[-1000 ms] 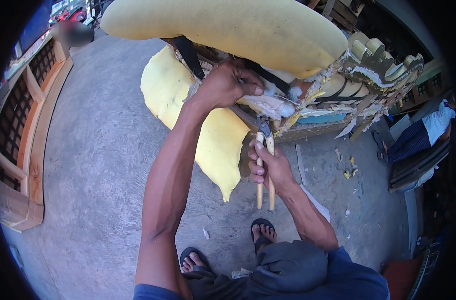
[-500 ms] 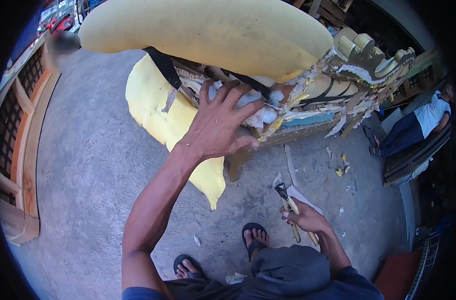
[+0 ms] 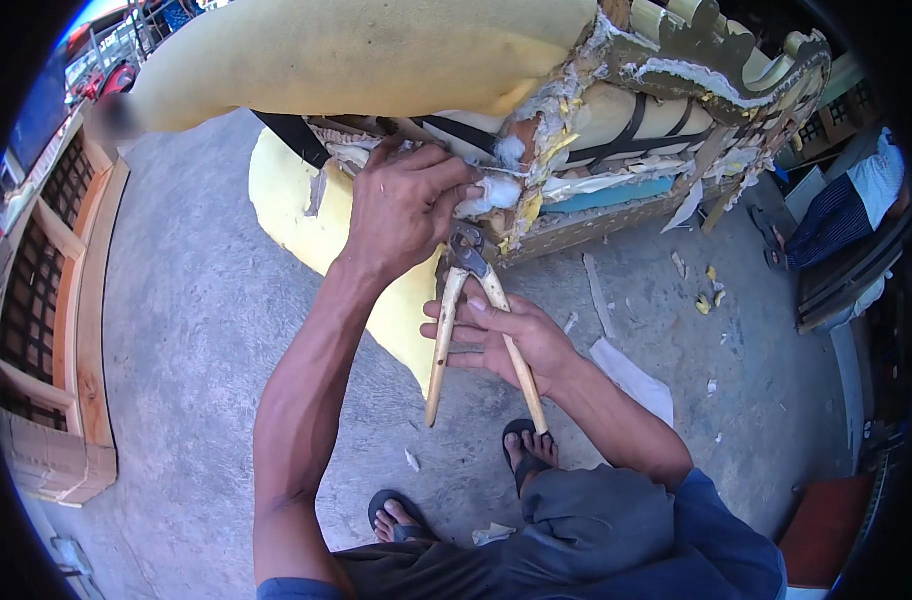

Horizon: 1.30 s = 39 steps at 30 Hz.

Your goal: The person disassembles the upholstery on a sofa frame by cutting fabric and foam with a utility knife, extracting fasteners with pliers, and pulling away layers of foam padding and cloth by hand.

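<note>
My left hand is closed at the seat's torn edge, its fingers curled beside white stuffing; what it grips is hidden. My right hand holds pincers with pale handles spread apart, their metal head touching or close to the lower edge of the seat frame. The stripped furniture piece has black straps and ragged fabric. Yellow foam bulges across its top, and another foam sheet hangs behind my left forearm.
A wooden frame with lattice stands at the left. Fabric scraps and yellow foam bits lie on the concrete floor. A person in striped trousers is at the right, beside dark boards.
My right hand has risen from near my knee to the seat edge, and the pincers' handles have spread. My left hand's spread fingers have curled closed. The view has shifted.
</note>
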Tool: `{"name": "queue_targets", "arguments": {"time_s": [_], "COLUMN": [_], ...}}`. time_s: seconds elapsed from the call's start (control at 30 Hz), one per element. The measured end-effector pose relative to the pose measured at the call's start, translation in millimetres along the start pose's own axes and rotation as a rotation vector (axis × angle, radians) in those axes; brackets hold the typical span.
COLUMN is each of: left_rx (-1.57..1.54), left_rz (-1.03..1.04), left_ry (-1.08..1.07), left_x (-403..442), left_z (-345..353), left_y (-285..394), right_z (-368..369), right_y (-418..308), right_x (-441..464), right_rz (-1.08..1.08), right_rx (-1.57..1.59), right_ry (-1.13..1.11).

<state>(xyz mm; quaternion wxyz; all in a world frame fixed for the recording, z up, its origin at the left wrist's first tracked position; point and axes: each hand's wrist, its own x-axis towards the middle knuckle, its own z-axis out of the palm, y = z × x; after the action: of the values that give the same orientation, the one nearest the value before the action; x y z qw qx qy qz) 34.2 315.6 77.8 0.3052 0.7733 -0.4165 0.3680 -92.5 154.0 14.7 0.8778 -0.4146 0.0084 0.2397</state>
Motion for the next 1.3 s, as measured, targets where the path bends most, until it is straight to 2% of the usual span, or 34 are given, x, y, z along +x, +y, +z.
{"name": "queue_targets", "arguments": {"time_s": [0.17,0.3,0.4,0.47,0.57,0.63,0.73,0.8,0.9,1.0,1.03,1.13,1.2,1.27,1.3], "left_rx": [-0.076,-0.14,-0.106,-0.125,-0.32,-0.284,-0.269,-0.293,-0.296,-0.32,-0.321,-0.325,-0.304,-0.286,-0.266], "left_rz": [-0.059,-0.074,0.059,0.041,-0.048,-0.013,0.041,0.057,0.049,0.054,0.055,0.041,0.071,0.088,0.099], "left_ry": [-0.073,-0.087,-0.03,-0.051,-0.001,0.002,0.011,0.025,0.016,0.011,0.011,0.038,0.052,0.05,0.052], "left_x": [5.0,4.6,-5.6,-11.3,-13.5,-13.6,-11.2,-12.1,-13.4,-12.5,-12.5,-15.1,-15.4,-14.4,-15.8], "left_z": [-5.1,-10.9,-10.4,-8.0,-6.9,-11.3,-14.6,-13.7,-12.4,-11.8,-11.3,-9.5,-7.9,-6.6,-6.8], "left_y": [-1.9,-4.2,-4.7,-5.5,-4.6,-4.2,-5.2,-8.4,-10.8,-13.3,-13.3,-13.0,-13.1,-13.6,-13.9], "right_z": [11.5,14.0,23.2,29.7,40.2,51.5,68.5,76.0,102.4,96.8,98.4,79.2,56.1,20.4,1.8], "right_y": [-2.2,-4.8,-7.4,-10.5,-12.8,-20.3,-38.6,-45.9,-51.7,-39.7,-32.5,-37.6,-32.0,-19.0,-13.9], "right_x": [4.9,-0.6,-9.3,-16.4,-14.8,-15.5,-14.0,-13.2,-8.8,-4.1,-2.4,-11.3,-10.7,-0.3,6.2], "right_rz": [-0.151,-0.155,-0.148,-0.068,-0.095,-0.124,-0.096,-0.007,0.021,0.027,-0.05,-0.1,-0.036,-0.397,-0.398], "right_rx": [0.065,0.083,0.07,0.061,0.01,-0.04,-0.152,-0.409,-0.596,-0.673,-0.638,-0.785,-0.842,-1.312,-1.299], "right_ry": [0.01,-0.021,0.036,0.066,0.147,0.215,0.335,0.406,0.534,0.538,0.629,0.541,0.564,0.593,0.591]}}
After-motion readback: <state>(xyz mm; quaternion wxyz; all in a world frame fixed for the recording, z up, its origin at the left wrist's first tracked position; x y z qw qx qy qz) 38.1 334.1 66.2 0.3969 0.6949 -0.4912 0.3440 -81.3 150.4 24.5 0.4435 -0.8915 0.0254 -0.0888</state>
